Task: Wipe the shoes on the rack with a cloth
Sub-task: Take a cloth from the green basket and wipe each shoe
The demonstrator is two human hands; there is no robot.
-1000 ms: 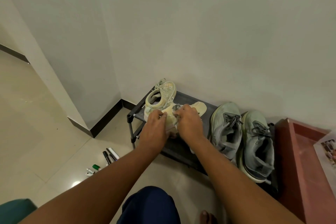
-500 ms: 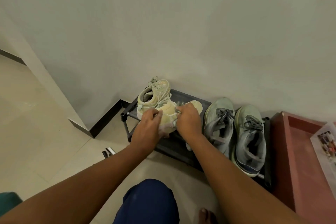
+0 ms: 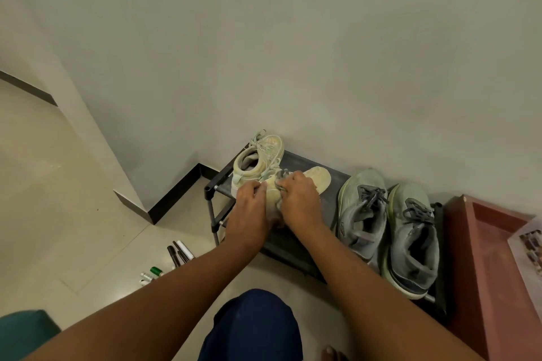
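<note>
Little has changed over the last second: the cream shoe (image 3: 318,180) at mid-frame is still steadied on the rack (image 3: 296,242) by the left hand (image 3: 249,208), while a grey cloth (image 3: 282,175) stays bunched in the right hand (image 3: 299,199). Wiping is judged ongoing; the grey pair (image 3: 390,231), lower right, appears untouched.

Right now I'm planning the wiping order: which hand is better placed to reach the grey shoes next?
Right. The right hand sits on the cream shoe closest to the grey shoes, apparently pinching the cloth. The left hand steadies that shoe on the far side.
</note>
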